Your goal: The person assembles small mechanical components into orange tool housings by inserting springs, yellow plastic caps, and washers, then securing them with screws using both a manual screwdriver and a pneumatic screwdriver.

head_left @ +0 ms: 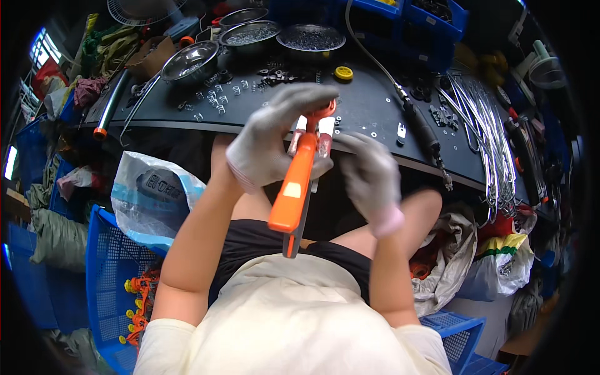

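Observation:
An orange-handled hand tool [294, 187] is held upright in front of my body in my gloved left hand [262, 140]. Its orange grip slants down toward my lap, with a dark second handle [294, 240] behind it. Red-and-white pieces show on both sides of its upper part. My left fingers and thumb wrap around that upper part and hide some of it. Just right of the tool is my gloved right hand [374, 178], smeared by motion. Its fingertips point toward the tool, and whether they pinch anything is unclear.
On the dark bench lie small metal clips [219, 99], a yellow wheel [343, 73], an air screwdriver [422, 128] on a hose and bent metal rods [481, 134]. Bowls of small parts [310, 39] stand at the back. A blue crate [103, 275] with orange-and-yellow parts is at my left.

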Demonstrator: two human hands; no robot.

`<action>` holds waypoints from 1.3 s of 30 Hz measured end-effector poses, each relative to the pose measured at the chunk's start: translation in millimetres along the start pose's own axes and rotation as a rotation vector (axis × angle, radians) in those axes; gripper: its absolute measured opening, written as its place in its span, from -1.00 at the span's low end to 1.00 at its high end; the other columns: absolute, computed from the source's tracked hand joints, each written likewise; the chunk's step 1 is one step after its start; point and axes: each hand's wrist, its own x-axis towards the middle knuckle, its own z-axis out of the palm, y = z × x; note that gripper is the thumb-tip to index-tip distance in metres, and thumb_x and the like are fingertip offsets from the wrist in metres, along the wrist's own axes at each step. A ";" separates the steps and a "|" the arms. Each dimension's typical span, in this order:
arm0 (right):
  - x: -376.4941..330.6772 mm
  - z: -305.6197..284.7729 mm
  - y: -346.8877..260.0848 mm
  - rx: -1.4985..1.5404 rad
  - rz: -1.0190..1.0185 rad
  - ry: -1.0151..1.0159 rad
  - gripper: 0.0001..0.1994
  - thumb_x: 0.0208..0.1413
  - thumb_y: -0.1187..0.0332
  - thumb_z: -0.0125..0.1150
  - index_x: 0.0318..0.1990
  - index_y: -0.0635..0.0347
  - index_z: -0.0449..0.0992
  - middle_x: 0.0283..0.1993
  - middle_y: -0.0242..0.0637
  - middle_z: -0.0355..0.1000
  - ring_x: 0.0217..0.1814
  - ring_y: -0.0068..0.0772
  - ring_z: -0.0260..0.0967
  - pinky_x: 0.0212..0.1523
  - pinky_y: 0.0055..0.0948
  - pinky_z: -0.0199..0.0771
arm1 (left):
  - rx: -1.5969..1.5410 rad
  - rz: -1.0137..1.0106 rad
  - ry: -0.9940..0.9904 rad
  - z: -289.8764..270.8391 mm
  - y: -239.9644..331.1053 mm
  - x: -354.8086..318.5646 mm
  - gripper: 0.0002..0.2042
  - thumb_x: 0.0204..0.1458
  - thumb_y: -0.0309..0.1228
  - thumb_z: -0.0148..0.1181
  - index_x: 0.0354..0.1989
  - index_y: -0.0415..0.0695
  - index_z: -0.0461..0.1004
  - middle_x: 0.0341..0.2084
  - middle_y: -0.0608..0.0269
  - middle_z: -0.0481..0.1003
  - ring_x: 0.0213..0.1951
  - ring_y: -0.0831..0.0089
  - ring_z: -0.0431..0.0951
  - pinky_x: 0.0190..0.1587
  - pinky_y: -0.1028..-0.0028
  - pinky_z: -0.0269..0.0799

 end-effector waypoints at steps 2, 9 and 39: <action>-38.0 -44.7 3.4 0.328 0.459 0.178 -0.79 0.11 0.52 0.04 -0.11 0.28 0.52 -0.21 -0.20 0.51 -0.18 -0.41 0.46 -0.15 -0.43 0.45 | 0.065 -0.137 -0.022 9.8 -17.9 -26.6 -0.27 -0.37 -0.46 0.47 0.14 -0.11 0.37 -0.01 0.04 0.42 0.02 0.17 0.47 0.07 0.32 0.42; -330.5 -131.6 228.0 -0.555 0.874 -0.064 -0.67 0.19 0.22 0.01 -0.18 0.40 0.43 -0.22 0.16 0.45 -0.19 0.20 0.41 -0.16 -0.08 0.39 | 0.455 -0.320 -0.281 44.7 -24.0 -64.2 -0.17 -0.42 -0.23 0.46 0.19 0.02 0.28 0.14 0.20 0.33 0.25 0.10 0.22 0.28 -0.07 -0.01; -67.9 -182.4 86.4 0.567 0.813 0.340 -0.80 0.04 0.57 0.08 -0.16 0.18 0.37 -0.26 -0.40 0.31 -0.49 -0.64 0.26 -0.41 -0.62 0.34 | 0.811 -0.741 -0.532 -67.2 -282.8 70.6 -0.54 -0.18 -0.56 0.31 0.00 -0.22 0.44 -0.07 -0.13 0.48 0.02 0.02 0.48 0.04 0.24 0.40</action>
